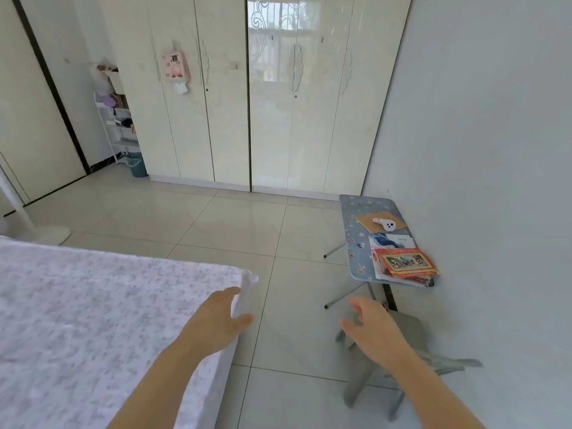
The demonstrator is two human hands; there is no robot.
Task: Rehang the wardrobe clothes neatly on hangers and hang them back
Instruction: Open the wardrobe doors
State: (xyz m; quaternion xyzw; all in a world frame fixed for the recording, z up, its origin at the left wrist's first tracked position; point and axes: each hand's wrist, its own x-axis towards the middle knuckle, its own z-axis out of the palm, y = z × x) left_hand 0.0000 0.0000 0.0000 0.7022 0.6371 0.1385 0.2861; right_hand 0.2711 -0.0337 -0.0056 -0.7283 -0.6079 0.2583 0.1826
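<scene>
A cream glossy wardrobe (pixel 247 103) stands across the room with all its doors closed. No clothes or hangers are in sight. My left hand (pixel 219 320) hovers over the corner of the bed (pixel 93 320), fingers apart and holding nothing. My right hand (pixel 371 326) is held out over the floor above a grey stool (pixel 411 332), fingers spread and empty. Both hands are far from the wardrobe.
A small blue folding table (pixel 356 243) stands by the right wall with a white device and booklets on it. A white rack (pixel 119 128) and a teal bin (pixel 137 165) sit left of the wardrobe. Tiled floor (pixel 232 227) lies between.
</scene>
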